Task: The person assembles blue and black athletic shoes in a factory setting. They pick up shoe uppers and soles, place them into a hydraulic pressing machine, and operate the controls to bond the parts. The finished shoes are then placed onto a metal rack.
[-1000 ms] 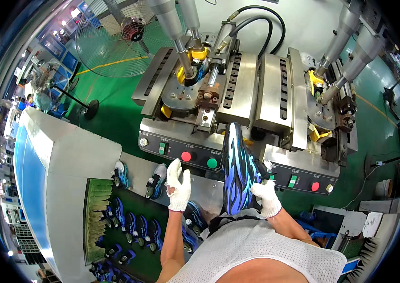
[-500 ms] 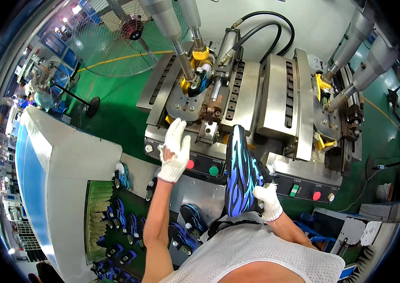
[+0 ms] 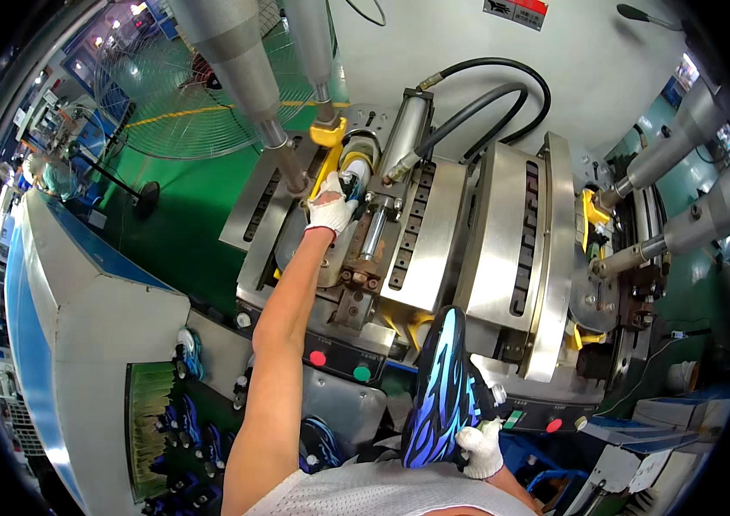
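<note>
My left hand (image 3: 333, 206), in a white knit glove, reaches into the left station of a metal pressing machine (image 3: 421, 232). Its fingers are around the near end of a black, white and blue shoe (image 3: 353, 178) that sits there under the press rods; part of that shoe is hidden by the hand. Close to my body, my right hand (image 3: 478, 449), gloved too, grips a second shoe (image 3: 441, 400), black with blue and purple flame-like streaks. This shoe stands toe up, and only the thumb side of the hand shows clearly.
Thick grey press cylinders (image 3: 236, 52) hang over the left station, others over the right station. Red (image 3: 318, 358) and green (image 3: 362, 373) buttons line the front panel. More shoes lie at the lower left, near a white cabinet (image 3: 107, 344). A large fan (image 3: 202, 95) stands behind.
My left hand has moved forward from above the front panel to the shoe in the left station. My right hand keeps hold of its shoe. The view has shifted.
</note>
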A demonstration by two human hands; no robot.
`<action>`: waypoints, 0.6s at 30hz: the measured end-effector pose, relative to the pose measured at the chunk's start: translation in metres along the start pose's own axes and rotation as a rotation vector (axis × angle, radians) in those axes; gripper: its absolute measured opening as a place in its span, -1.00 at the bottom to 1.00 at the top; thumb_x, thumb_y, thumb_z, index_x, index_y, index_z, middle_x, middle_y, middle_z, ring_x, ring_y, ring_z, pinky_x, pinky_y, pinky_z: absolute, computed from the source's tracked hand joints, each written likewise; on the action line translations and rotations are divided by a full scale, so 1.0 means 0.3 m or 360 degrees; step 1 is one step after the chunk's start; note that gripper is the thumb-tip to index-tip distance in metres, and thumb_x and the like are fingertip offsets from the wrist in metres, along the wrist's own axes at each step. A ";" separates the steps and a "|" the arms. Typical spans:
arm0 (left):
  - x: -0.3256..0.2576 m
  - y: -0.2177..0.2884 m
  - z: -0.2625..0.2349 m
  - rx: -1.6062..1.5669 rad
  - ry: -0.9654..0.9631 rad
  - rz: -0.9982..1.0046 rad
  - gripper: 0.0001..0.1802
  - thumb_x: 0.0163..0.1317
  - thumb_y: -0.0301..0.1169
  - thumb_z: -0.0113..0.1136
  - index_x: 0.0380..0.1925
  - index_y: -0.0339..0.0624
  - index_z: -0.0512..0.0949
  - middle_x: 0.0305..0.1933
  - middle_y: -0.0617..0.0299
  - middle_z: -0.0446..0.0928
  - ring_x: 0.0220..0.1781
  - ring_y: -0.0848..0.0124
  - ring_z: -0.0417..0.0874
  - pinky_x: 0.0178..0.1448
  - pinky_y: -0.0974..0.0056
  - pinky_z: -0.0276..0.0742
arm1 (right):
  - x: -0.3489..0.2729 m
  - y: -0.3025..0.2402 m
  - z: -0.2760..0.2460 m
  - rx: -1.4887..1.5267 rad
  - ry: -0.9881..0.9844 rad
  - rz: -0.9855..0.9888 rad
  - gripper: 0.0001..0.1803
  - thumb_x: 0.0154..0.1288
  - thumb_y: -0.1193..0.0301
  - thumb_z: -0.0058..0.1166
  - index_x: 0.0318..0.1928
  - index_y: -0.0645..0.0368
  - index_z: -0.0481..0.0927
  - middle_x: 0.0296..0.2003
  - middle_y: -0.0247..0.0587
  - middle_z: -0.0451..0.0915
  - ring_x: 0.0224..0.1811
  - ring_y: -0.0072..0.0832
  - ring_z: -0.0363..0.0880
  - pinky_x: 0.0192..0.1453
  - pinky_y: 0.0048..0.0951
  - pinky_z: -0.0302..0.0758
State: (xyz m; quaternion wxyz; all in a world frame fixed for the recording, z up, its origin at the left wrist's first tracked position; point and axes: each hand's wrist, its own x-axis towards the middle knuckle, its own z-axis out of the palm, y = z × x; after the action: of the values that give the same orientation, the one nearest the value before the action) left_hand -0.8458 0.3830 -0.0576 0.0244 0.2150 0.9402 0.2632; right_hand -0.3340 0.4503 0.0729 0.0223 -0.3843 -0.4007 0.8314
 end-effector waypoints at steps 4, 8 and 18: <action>0.090 0.050 -0.076 0.0025 -0.0128 -0.0099 -0.34 0.12 -0.10 0.38 0.10 -0.29 0.43 0.11 -0.23 0.59 0.19 -0.14 0.62 0.24 -0.07 0.55 | 0.026 0.021 -0.021 0.0006 0.0100 -0.0001 -0.45 0.11 0.49 0.28 0.14 0.28 0.44 -0.28 -0.26 0.61 -0.45 -0.56 0.57 -0.42 -0.48 0.57; -0.027 0.095 -0.328 -0.0162 0.0049 -0.0109 -0.29 0.14 -0.03 0.37 0.22 -0.11 0.41 0.17 -0.17 0.59 0.21 -0.13 0.61 0.31 -0.07 0.49 | 0.062 -0.029 0.080 -0.0137 0.0171 0.0093 -0.66 0.15 0.47 0.34 -0.05 0.22 0.60 -0.45 -0.45 0.57 -0.61 -0.71 0.43 -0.60 -0.60 0.32; -1.166 -0.156 -0.669 -0.1038 0.0399 -0.0277 -0.35 0.03 -0.45 0.51 0.15 -0.28 0.46 0.08 0.04 0.61 0.09 0.27 0.65 0.23 0.16 0.54 | 0.794 -0.250 0.865 0.0112 -0.0638 -0.0073 -0.79 0.34 0.41 0.24 -0.03 0.07 0.63 -0.18 -0.33 0.71 -0.13 -0.40 0.69 -0.01 -0.19 0.64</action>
State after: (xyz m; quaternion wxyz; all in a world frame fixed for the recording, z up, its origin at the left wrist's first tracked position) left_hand -0.5791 0.1039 0.0680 -0.0016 0.0811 0.8172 0.5706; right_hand -0.6925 0.4148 0.0755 -0.0254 -0.2010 -0.3765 0.9040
